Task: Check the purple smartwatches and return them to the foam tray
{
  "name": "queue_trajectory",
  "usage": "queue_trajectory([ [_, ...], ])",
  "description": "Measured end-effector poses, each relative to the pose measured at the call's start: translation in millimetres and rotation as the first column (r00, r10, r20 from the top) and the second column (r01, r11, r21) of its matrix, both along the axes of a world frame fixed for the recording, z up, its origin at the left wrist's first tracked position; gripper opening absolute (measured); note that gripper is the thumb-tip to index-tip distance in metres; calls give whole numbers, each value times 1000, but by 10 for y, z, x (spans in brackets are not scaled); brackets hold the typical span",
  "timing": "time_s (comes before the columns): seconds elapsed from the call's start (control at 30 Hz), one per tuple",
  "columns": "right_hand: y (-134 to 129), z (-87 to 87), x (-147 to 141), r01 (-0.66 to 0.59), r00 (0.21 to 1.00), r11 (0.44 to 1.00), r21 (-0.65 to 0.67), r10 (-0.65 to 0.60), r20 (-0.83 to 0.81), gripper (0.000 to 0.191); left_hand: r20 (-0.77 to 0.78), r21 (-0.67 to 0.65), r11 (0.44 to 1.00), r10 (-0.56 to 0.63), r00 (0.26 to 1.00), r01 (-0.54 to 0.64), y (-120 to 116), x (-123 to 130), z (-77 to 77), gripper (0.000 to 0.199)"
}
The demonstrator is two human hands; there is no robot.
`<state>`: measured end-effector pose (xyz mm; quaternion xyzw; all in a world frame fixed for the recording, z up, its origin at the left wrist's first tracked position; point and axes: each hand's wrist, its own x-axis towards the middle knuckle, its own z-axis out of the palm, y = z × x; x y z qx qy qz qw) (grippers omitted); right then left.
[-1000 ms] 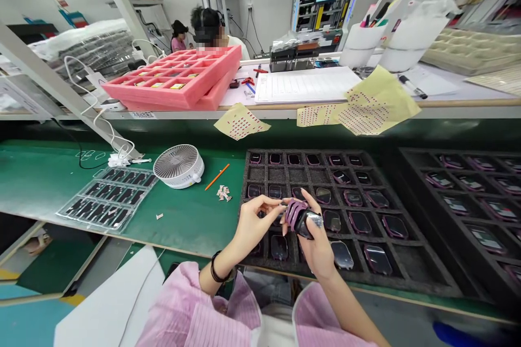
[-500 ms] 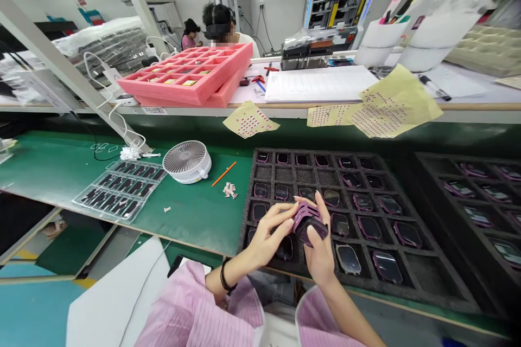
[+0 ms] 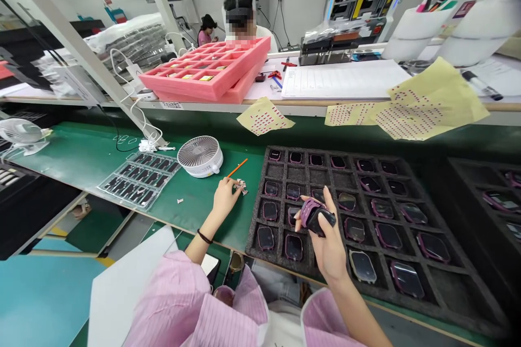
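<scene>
In my right hand [image 3: 329, 246] is a purple-framed watch case [image 3: 312, 212] with a dark face. My thumb lies across the dark side and my fingers go around it, above the tray. To the left, my left hand [image 3: 226, 196] reaches down onto the green bench, its thumb and fingertips a little apart at a small pile of pale tabs [image 3: 241, 186]. Whether a tab is between those fingertips is too small to tell. An orange stick [image 3: 238, 167] lies just beyond them. The black foam tray [image 3: 255, 230] under my right hand holds many purple-framed watch cases in its compartments.
A round white fan [image 3: 200, 156] stands on the bench, left of the tray. Further left lies a clear tray of black parts [image 3: 140, 180]. A second foam tray [image 3: 464, 184] is at the right. Yellow dotted sheets [image 3: 266, 116] hang from the shelf, which carries pink foam trays [image 3: 228, 84].
My left hand has left the watch case and moved left to the pile of pale tabs. My right hand still holds the case. The view has turned slightly left.
</scene>
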<state>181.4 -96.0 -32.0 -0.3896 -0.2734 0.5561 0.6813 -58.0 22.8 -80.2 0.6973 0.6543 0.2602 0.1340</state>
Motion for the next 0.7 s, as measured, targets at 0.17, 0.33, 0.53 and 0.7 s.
queue_trajectory([
  [0.17, 22, -20, 4, -8, 1000, 1000, 14, 8, -14, 59, 79, -23, 1000, -4, 997, 6, 73, -2, 12, 6],
  [0.33, 50, -6, -17, 11, 999, 998, 55, -8, -51, 58, 245, -26, 1000, 8, 970, -2, -88, 235, 369, 14],
  [0.53, 58, 42, -114, 61, 996, 992, 108, -53, -72, 63, 689, 180, 954, -297, 661, 241, -686, 1048, 829, 21],
  [0.7, 59, 65, -137, 111, 993, 991, 76, -106, -58, 72, 775, 150, 966, -247, 582, 209, -825, 1317, 830, 19],
])
